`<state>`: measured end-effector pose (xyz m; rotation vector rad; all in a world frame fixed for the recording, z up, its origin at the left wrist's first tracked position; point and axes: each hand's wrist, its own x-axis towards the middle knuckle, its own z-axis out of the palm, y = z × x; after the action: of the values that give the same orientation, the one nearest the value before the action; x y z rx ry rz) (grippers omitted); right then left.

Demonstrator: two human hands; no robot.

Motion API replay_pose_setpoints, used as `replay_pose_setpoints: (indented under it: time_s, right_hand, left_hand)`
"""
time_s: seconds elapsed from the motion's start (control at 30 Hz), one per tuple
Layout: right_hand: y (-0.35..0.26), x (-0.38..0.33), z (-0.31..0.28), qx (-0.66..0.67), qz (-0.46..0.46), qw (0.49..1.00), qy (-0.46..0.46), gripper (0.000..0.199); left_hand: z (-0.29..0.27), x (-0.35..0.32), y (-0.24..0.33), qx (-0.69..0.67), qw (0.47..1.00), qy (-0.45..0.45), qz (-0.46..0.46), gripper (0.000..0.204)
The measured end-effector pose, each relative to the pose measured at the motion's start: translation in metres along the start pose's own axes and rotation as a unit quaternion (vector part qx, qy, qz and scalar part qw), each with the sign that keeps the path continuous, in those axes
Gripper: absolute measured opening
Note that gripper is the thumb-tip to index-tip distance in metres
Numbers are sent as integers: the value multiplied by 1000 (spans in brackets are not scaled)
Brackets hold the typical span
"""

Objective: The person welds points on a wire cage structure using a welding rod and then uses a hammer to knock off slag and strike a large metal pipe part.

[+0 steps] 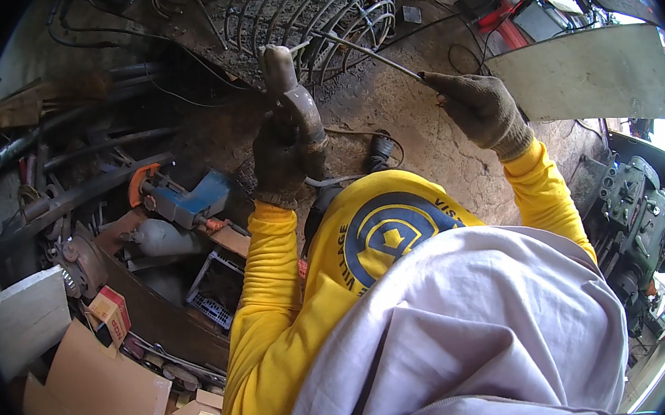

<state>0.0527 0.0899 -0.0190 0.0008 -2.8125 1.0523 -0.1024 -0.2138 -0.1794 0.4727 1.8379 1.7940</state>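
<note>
Torch gripped in the left glove, thin rod pinched in the right, both pointed at a wire cage on the floor.

Head view: the left hand [279, 158] is wrapped tight around a chunky torch handle [296, 104], which looks heavy and rigid, best held mid-body as it is. The right hand [480, 107] is closed on the end of a thin metal rod [370, 52], probably light and a bit whippy, reaching to the wire cage [315, 11]. Junk is piled close on the left around a blue tool [189, 200]; a flat sheet [582, 75] crowds the right. Bare concrete is only left in the middle.
</note>
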Motion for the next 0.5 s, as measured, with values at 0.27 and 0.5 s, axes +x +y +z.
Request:
replay_pose_setpoints:
  time_s: [0.27, 0.5]
  right_hand:
    - [1, 0, 1, 8, 3, 1000, 0, 38]
    - [0, 2, -3, 3, -15, 1000, -7, 41]
  left_hand:
    - [20, 12, 10, 18, 979, 74, 192, 48]
    - [31, 23, 6, 165, 943, 97, 273, 50]
